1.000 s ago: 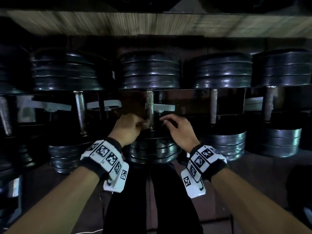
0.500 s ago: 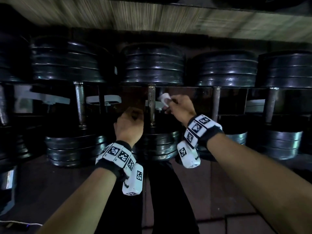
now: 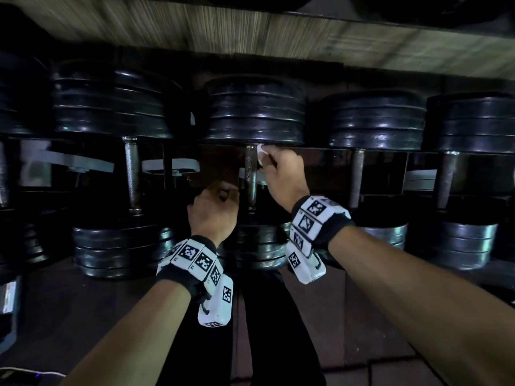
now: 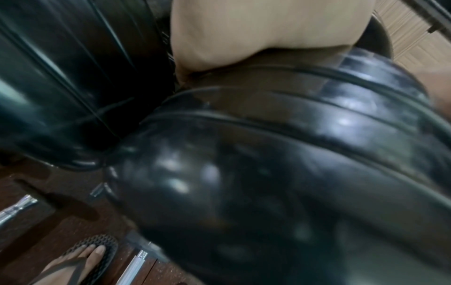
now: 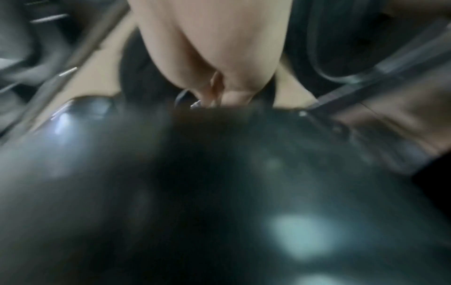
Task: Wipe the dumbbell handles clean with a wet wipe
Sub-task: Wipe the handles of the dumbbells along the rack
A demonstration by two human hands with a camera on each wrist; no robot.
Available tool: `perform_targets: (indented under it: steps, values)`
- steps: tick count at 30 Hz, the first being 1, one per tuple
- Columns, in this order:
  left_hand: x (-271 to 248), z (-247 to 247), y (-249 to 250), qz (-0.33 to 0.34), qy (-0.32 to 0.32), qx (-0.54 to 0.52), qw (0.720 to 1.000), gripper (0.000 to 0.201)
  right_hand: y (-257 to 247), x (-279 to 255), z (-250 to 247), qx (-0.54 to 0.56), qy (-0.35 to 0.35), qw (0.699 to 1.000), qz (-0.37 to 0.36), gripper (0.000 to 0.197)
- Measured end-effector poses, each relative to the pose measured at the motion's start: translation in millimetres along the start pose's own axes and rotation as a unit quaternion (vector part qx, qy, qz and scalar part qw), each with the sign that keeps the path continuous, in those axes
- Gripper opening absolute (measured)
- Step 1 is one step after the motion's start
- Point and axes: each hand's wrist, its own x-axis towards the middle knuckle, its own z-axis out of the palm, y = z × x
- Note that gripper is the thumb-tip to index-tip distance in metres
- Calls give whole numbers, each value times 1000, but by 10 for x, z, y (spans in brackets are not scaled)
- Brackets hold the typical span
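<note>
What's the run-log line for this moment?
right hand: pinches wet wipe at handle top | left hand: curled beside handle

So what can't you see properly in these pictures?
- Left hand fingers: head view, curled behind the hand; holding anything, unclear.
- Wipe: mostly hidden inside the right hand.
- Handle dirt: too dark.
- Right wrist view: blurred, a weight plate fills it.

Rack shelf before me, carrying a row of dumbbells side by side from left to right, handles running near to far, beneath a wooden board.
</note>
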Motion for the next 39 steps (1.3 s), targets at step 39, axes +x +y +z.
perform_targets:
  steps: [39]
  values:
    - [406,-32,167,340,66,32,938,23,59,-609,42,61,27,995,73,24]
